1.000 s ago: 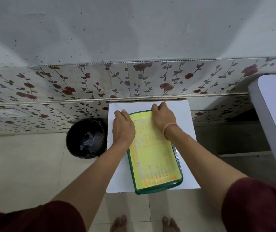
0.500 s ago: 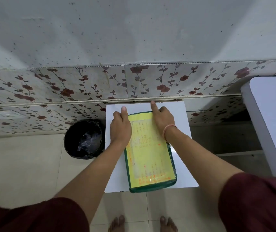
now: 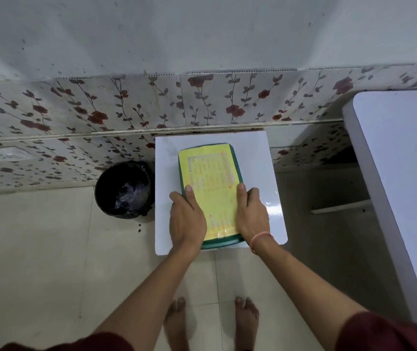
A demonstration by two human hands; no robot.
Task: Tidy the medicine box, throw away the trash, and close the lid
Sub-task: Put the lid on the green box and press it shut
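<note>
Counter (image 3: 254, 158) against wall (image 3: 202, 102); folder (image 3: 210, 176) lies on it. Left hand (image 3: 187, 219) holds folder's near left edge, right hand (image 3: 251, 216) the near right. Bin (image 3: 123, 188) on floor (image 3: 37, 236), left of counter.

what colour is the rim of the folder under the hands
Dark green; the folder rim frames its yellow sheet, clearest in the head view.

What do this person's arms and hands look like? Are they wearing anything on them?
Both forearms are bare. A dark maroon left sleeve and right sleeve cover the upper arms. The left hand wears nothing visible. The right hand has a thin pink band round its wrist. No gloves.
</note>
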